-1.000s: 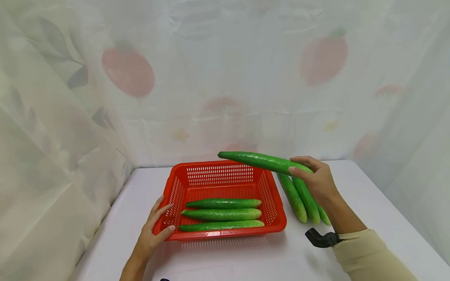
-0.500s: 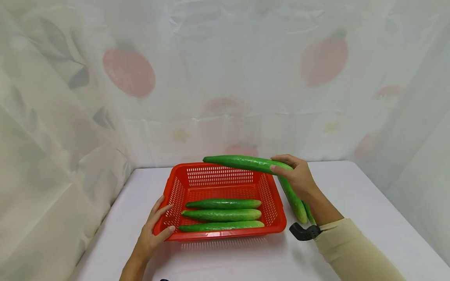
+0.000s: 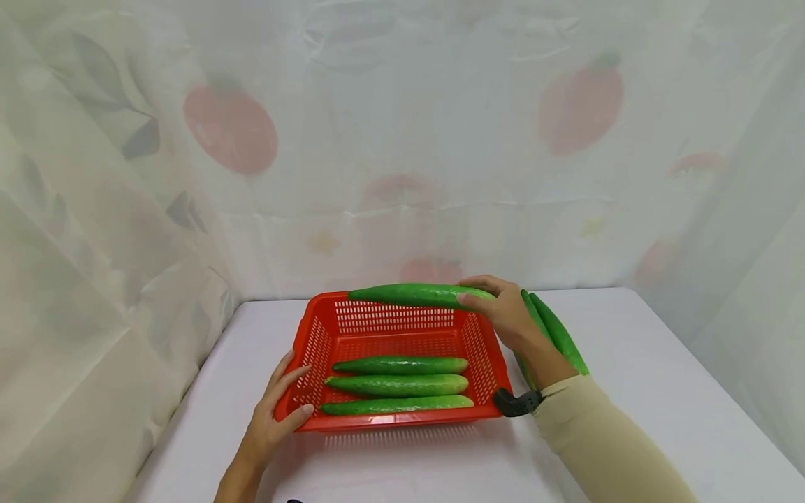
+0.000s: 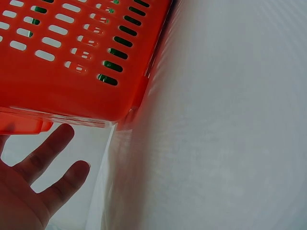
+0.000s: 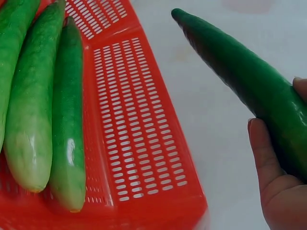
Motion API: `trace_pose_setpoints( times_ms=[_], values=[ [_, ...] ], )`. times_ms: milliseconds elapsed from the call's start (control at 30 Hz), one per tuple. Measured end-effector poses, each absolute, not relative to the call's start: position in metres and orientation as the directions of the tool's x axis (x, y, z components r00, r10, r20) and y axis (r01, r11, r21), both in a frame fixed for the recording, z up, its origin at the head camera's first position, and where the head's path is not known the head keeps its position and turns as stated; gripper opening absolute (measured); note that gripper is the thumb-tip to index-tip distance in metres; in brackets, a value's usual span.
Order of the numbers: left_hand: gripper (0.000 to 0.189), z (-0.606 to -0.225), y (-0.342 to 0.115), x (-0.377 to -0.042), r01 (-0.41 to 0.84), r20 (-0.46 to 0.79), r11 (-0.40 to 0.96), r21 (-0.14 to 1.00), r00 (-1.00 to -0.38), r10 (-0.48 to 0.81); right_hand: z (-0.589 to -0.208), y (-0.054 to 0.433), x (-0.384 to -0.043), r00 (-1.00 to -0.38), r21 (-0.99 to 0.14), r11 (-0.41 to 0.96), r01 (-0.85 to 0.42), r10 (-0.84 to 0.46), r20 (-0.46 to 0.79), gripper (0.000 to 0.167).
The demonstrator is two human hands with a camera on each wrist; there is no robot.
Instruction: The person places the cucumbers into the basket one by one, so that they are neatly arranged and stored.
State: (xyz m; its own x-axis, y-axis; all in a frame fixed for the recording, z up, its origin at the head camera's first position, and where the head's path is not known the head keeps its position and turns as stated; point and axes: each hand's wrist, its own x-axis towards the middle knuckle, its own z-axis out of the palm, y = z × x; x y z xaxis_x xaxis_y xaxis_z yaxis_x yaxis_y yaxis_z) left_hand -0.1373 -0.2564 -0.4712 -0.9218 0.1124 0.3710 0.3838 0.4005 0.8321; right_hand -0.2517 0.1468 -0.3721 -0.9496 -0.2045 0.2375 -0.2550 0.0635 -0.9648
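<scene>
Reaching up from lower left with the left hand (image 3: 267, 412), resting parted, nearly straight fingers on the rim of the red basket (image 3: 396, 420) holding three cucumbers (image 3: 396, 384). Near the far rim, gripping a raised cucumber (image 3: 409, 295) by its pale end in the curled right hand (image 3: 503, 313), slanting in past loose cucumbers (image 3: 560, 332) from lower right.

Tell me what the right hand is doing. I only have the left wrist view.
Observer: The right hand grips a cucumber near its paler end.
Operator: How many lie in the basket?
Observer: Three cucumbers, side by side, as the head view shows.
Operator: Any outside, not in hand?
Observer: Yes, at least two more on the table, right of the basket.
</scene>
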Motion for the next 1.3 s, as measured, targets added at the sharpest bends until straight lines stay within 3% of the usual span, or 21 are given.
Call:
trace_pose_setpoints(
  times_ms=[333,900,1300],
  values=[
    [0.056,-0.47,-0.256,-0.137,0.393,0.386,0.4,0.828,-0.917,0.102,-0.378,0.125,-0.264,-0.962,-0.979,0.111,-0.169,-0.235,0.139,0.04],
    [0.055,-0.47,-0.254,-0.138,0.407,0.395,0.377,0.832,-0.912,0.111,-0.394,0.106,-0.279,-0.949,-0.965,0.208,-0.157,-0.303,0.089,0.034],
    [0.056,-0.473,-0.254,-0.138,0.402,0.395,0.394,0.826,-0.913,0.103,-0.41,0.101,-0.28,-0.929,-0.979,0.173,-0.11,-0.367,0.04,0.028]
  ],
)
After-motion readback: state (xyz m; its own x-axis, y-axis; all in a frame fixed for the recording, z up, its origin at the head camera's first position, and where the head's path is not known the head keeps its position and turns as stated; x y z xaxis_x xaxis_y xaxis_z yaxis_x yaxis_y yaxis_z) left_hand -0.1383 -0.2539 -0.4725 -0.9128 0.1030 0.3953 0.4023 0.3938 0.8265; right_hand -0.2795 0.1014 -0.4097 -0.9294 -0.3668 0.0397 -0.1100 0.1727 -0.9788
